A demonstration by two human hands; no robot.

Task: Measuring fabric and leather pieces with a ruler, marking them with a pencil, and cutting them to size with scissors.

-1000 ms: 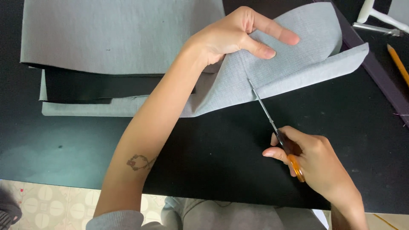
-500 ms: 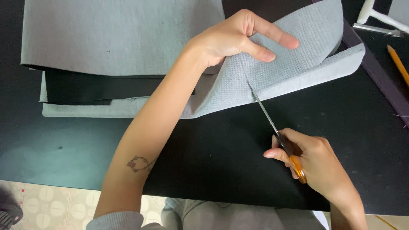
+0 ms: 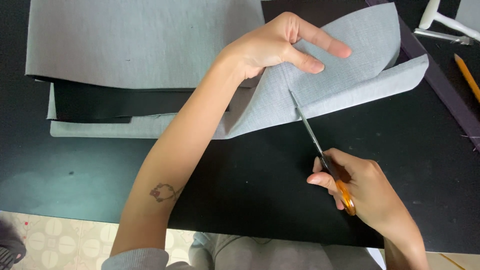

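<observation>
My left hand (image 3: 280, 47) pinches and lifts a folded flap of grey fabric (image 3: 350, 75) near the top middle of the view. My right hand (image 3: 362, 187) grips orange-handled scissors (image 3: 320, 147) at the lower right; the steel blades point up and to the left, and their tips sit at the fabric's edge just below my left fingers. A larger flat sheet of the same grey fabric (image 3: 140, 45) lies to the left, with a black layer (image 3: 115, 102) under it.
The work lies on a dark table (image 3: 240, 190). A yellow pencil (image 3: 467, 75) and a white tool (image 3: 442, 20) sit at the top right, beside a dark purple strip (image 3: 445, 85). Patterned floor tiles (image 3: 55, 242) and my grey-clad lap (image 3: 260, 252) show below the table's edge.
The scissors' blades have moved slightly further into the grey fabric. My left hand keeps its hold on the flap in nearly the same place.
</observation>
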